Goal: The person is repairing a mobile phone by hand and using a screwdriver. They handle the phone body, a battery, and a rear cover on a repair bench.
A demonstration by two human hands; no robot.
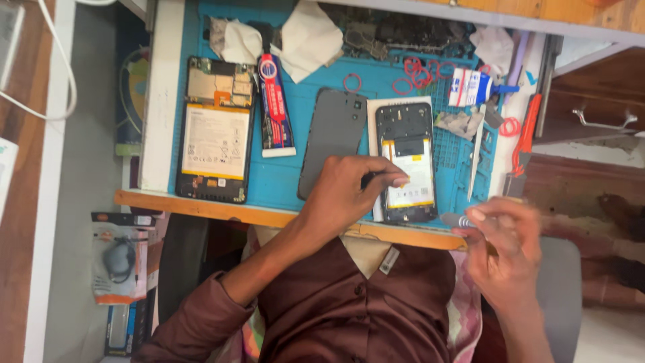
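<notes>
At the far left of the frame a white cable (57,60) looped over a wooden surface. Lower left, below the bench edge, hung a blister package (121,259) with an orange-and-grey card and a dark coiled item inside; its print was too small to make out. On the blue work mat (282,178), left of centre, lay an opened tablet (216,131), its white battery bearing a rectangular label with dark text and small symbols. Just beside it to the right lay a long glue tube (275,104), red and blue with a white end. Above it sat crumpled white cloths (295,37).

At centre a grey back cover (334,138) lay tilted on the mat. The left hand (349,191) rested at the lower edge of the opened phone (406,161), fingers curled closed about a thin dark tool, most of it hidden under the hand. The phone lay centre right, its battery wearing a white-and-yellow label.

Upper right lay red rubber rings (416,70), a small blue-and-white package (470,86) and white tweezers (477,158). The right hand (504,249), lower right and blurred, pinched a small grey tool (458,220) between thumb and fingers, off the bench edge. A red-handled tool (527,134) lay at the mat's right rim. The upper mat's dark parts were indistinct.
</notes>
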